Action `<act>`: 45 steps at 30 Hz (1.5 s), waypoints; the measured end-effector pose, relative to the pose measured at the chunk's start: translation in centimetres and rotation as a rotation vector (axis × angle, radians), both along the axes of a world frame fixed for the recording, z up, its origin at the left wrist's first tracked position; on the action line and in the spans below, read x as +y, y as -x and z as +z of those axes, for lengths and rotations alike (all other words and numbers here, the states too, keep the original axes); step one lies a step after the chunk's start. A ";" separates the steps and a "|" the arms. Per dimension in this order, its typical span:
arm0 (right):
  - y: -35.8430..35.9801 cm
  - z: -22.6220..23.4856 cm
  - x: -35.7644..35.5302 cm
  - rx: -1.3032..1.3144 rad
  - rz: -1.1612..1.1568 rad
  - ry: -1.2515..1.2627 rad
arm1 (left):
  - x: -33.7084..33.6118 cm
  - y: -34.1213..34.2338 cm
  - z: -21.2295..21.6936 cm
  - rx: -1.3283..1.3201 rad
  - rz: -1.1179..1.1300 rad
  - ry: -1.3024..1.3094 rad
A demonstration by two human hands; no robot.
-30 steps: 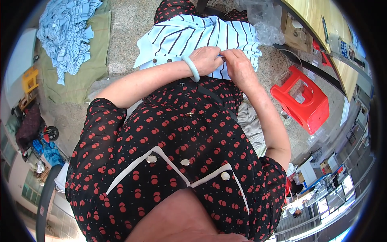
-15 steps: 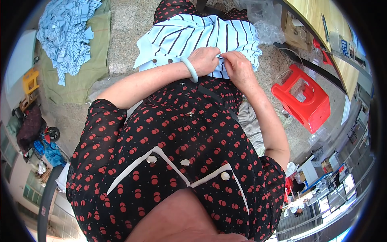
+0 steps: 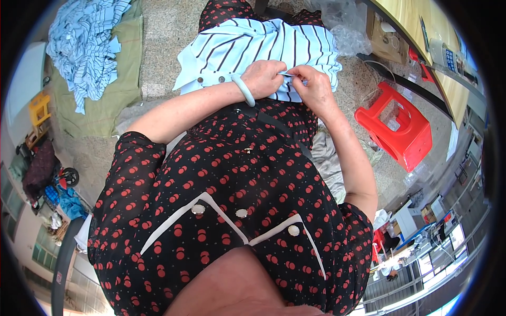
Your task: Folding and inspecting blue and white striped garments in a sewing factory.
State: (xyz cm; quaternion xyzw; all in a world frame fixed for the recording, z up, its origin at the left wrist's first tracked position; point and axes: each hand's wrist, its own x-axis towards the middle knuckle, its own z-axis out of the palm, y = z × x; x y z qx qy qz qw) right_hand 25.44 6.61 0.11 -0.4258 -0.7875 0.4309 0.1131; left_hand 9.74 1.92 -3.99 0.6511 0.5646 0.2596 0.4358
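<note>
A light blue shirt with dark stripes (image 3: pixel 232 48) lies spread over my lap, and dark buttons show along its near left edge. My left hand (image 3: pixel 263 79), with a pale bangle (image 3: pixel 243 90) at the wrist, pinches the shirt's edge. Close beside it my right hand (image 3: pixel 313 88) grips the same edge between thumb and fingers. A short fold of cloth stretches between the two hands. Whether a button sits under the fingertips is hidden.
A heap of blue striped garments (image 3: pixel 84 45) lies on a green cloth (image 3: pixel 128 68) at the far left. To the right a red plastic stool (image 3: pixel 414 138) lies on its side near a wooden table (image 3: pixel 408 18). Clear plastic bags (image 3: pixel 345 31) and a cardboard box (image 3: pixel 387 39) are behind it.
Both hands stay at the shirt's edge. My left hand has shifted slightly left, and the fingers of my right hand have bent and moved a little.
</note>
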 end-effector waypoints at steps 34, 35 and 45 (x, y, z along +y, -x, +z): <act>-0.2 -0.8 1.2 0.031 0.019 0.060 | 1.5 2.0 0.1 -0.299 -0.067 0.264; -0.4 -1.4 1.5 0.031 0.051 0.078 | 1.7 2.2 0.0 -0.267 -0.099 0.243; 0.8 6.6 2.6 0.356 -0.056 0.508 | 2.4 5.7 5.2 -0.055 -0.279 0.059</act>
